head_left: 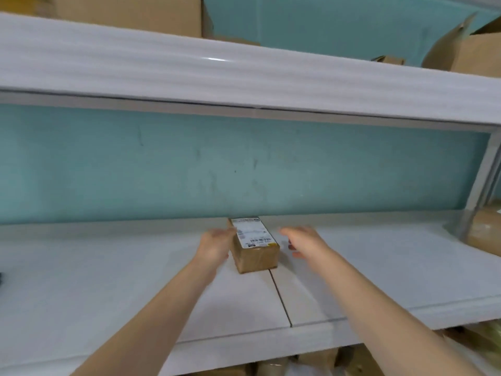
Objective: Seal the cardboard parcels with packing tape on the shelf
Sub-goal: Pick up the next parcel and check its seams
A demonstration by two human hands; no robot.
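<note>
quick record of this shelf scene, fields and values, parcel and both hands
parcel: small cardboard parcel lying flat on the white shelf, near the wall
label: white label on the parcel's top
left hand: left hand against the parcel's left side
right hand: right hand open, right of the parcel, not touching it
tape roll: none in view

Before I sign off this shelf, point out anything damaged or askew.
The open cardboard box on the upper shelf, far right, has a flap bent up and creased. The small labelled parcel on the lower shelf lies flat and looks intact.
</note>
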